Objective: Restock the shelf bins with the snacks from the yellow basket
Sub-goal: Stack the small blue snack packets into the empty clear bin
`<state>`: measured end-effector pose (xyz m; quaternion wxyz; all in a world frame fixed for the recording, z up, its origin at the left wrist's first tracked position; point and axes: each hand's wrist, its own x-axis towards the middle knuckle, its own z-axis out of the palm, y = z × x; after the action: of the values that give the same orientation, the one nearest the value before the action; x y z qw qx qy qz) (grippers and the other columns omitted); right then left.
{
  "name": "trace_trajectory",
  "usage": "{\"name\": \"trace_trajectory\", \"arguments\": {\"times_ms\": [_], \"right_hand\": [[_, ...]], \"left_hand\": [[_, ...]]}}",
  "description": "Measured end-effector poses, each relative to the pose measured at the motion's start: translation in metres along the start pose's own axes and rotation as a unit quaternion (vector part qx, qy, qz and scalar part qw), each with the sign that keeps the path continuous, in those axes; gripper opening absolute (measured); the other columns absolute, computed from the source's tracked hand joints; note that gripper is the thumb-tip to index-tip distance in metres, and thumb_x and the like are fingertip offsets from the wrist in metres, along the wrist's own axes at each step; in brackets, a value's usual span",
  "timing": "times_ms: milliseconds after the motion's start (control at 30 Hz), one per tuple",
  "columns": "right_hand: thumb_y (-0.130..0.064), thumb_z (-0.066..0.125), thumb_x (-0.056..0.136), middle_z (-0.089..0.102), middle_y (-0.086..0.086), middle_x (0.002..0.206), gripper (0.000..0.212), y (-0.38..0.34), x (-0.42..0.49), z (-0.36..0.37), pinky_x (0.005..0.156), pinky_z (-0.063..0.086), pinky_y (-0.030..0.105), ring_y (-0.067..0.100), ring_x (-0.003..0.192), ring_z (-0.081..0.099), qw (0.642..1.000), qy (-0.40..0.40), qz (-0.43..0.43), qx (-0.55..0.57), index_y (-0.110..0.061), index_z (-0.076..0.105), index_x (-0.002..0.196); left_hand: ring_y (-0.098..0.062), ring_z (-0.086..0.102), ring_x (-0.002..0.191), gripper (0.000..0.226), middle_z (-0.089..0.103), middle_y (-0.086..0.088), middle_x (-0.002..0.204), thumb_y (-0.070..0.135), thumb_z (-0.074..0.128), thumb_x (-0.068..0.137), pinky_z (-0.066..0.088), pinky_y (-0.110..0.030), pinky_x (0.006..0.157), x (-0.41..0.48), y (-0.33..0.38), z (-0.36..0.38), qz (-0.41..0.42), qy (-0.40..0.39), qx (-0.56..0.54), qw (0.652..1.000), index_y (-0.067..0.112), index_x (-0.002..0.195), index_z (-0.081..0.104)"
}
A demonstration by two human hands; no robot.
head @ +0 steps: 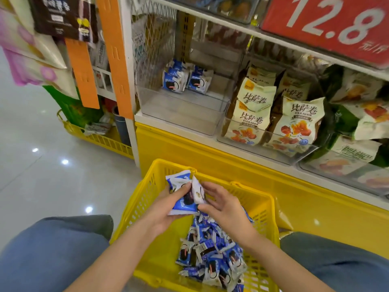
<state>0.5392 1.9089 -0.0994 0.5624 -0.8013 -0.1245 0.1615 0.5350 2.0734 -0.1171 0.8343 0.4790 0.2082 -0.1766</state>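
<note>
Gripping a small bunch of blue-and-white plastic snack packets (182,200), the left hand (166,211) is held above the far end of the yellow slatted plastic basket (137,207), and the bunch's right edge is pinched by thumb and forefinger of the right hand (226,207). A loose heap of matching packets (210,256) is piled along the basket's right wall, its left floor bare. Beyond the far rim, a clear plastic shelf bin (183,114) is seen with a few such packets (185,80) at its back and open room in front.
</note>
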Motion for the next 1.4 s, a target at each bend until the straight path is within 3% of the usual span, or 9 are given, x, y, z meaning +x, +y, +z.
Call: {"name": "trace_trajectory", "arguments": {"times_ms": [133, 333, 533, 733, 900, 1000, 1067, 1233, 1400], "right_hand": [[-0.007, 0.057, 0.090, 0.049, -0.017, 0.129, 0.043, -0.037, 0.024, -0.007, 0.100, 0.036, 0.009, -0.013, 0.121, 0.040, 0.993, -0.061, -0.051, -0.093, -0.026, 0.049, 0.128], [-0.021, 0.069, 0.082, 0.061, -0.009, 0.116, 0.051, -0.072, 0.067, -0.004, 0.090, 0.048, 0.016, 0.001, 0.106, 0.056, 0.990, -0.040, -0.025, -0.137, -0.022, 0.051, 0.130], [-0.026, 0.071, 0.079, 0.064, -0.019, 0.069, 0.012, -0.100, 0.109, -0.004, 0.058, 0.040, 0.004, -0.009, 0.064, 0.053, 0.989, -0.024, -0.018, -0.148, -0.033, 0.062, 0.081], [-0.040, 0.068, 0.080, 0.065, -0.009, 0.090, 0.022, -0.137, 0.163, -0.022, 0.057, 0.048, 0.012, 0.002, 0.079, 0.062, 0.984, 0.060, -0.015, -0.165, -0.027, 0.056, 0.092], [-0.029, 0.076, 0.075, 0.068, -0.001, 0.092, 0.029, -0.154, 0.231, -0.034, 0.057, 0.056, 0.020, 0.008, 0.075, 0.071, 0.988, 0.138, -0.004, -0.069, -0.022, 0.055, 0.093], [-0.030, 0.077, 0.074, 0.067, 0.000, 0.098, 0.040, -0.145, 0.277, -0.040, 0.072, 0.057, 0.027, 0.009, 0.080, 0.068, 0.975, 0.168, 0.026, -0.144, -0.014, 0.059, 0.105], [-0.028, 0.076, 0.076, 0.065, 0.006, 0.111, 0.048, -0.135, 0.301, -0.039, 0.087, 0.052, 0.032, 0.016, 0.095, 0.063, 0.964, 0.167, 0.045, -0.200, -0.008, 0.058, 0.115], [-0.022, 0.074, 0.079, 0.059, 0.007, 0.109, 0.049, -0.121, 0.338, -0.020, 0.080, 0.047, 0.026, 0.020, 0.098, 0.060, 0.960, 0.164, 0.030, -0.226, -0.003, 0.052, 0.119], [-0.019, 0.072, 0.080, 0.053, 0.014, 0.128, 0.046, -0.107, 0.359, -0.015, 0.098, 0.044, 0.036, 0.027, 0.120, 0.049, 0.945, 0.118, 0.025, -0.305, -0.006, 0.052, 0.119]], "left_hand": [[-0.017, 0.069, 0.077, 0.055, 0.071, -0.005, 0.098, 0.031, 0.065, 0.064, 0.055, -0.028, 0.057, -0.004, 0.035, -0.005, 0.042, -0.029, 0.010, 0.999, 0.020, 0.117, 0.055], [-0.017, 0.069, 0.080, 0.051, 0.071, -0.006, 0.099, 0.031, 0.064, 0.064, 0.057, -0.028, 0.057, -0.002, 0.076, -0.012, 0.097, -0.039, 0.001, 0.994, 0.019, 0.113, 0.056], [-0.017, 0.069, 0.091, 0.037, 0.072, -0.002, 0.103, 0.028, 0.061, 0.079, 0.058, -0.030, 0.071, 0.013, 0.113, -0.024, 0.160, -0.016, -0.008, 0.987, 0.023, 0.116, 0.055], [-0.013, 0.070, 0.087, 0.043, 0.073, 0.004, 0.098, 0.038, 0.067, 0.066, 0.059, -0.031, 0.072, 0.030, 0.136, -0.046, 0.192, -0.006, -0.018, 0.981, 0.029, 0.107, 0.057], [-0.009, 0.069, 0.090, 0.048, 0.070, 0.013, 0.096, 0.040, 0.066, 0.066, 0.057, -0.026, 0.062, 0.044, 0.148, -0.065, 0.228, 0.031, -0.010, 0.973, 0.031, 0.111, 0.053], [-0.009, 0.067, 0.094, 0.059, 0.068, 0.011, 0.104, 0.042, 0.066, 0.063, 0.058, -0.034, 0.072, 0.052, 0.157, -0.072, 0.226, 0.056, -0.007, 0.973, 0.030, 0.118, 0.051], [-0.007, 0.067, 0.095, 0.061, 0.067, 0.009, 0.109, 0.044, 0.066, 0.061, 0.057, -0.034, 0.076, 0.056, 0.162, -0.076, 0.229, 0.068, -0.006, 0.971, 0.030, 0.118, 0.051], [-0.005, 0.066, 0.094, 0.066, 0.066, 0.009, 0.109, 0.045, 0.065, 0.058, 0.056, -0.023, 0.070, 0.062, 0.170, -0.083, 0.236, 0.087, -0.019, 0.968, 0.031, 0.121, 0.050], [-0.008, 0.065, 0.097, 0.069, 0.065, 0.007, 0.110, 0.046, 0.064, 0.057, 0.055, -0.031, 0.076, 0.063, 0.175, -0.089, 0.222, 0.100, -0.025, 0.970, 0.028, 0.122, 0.049]]}}
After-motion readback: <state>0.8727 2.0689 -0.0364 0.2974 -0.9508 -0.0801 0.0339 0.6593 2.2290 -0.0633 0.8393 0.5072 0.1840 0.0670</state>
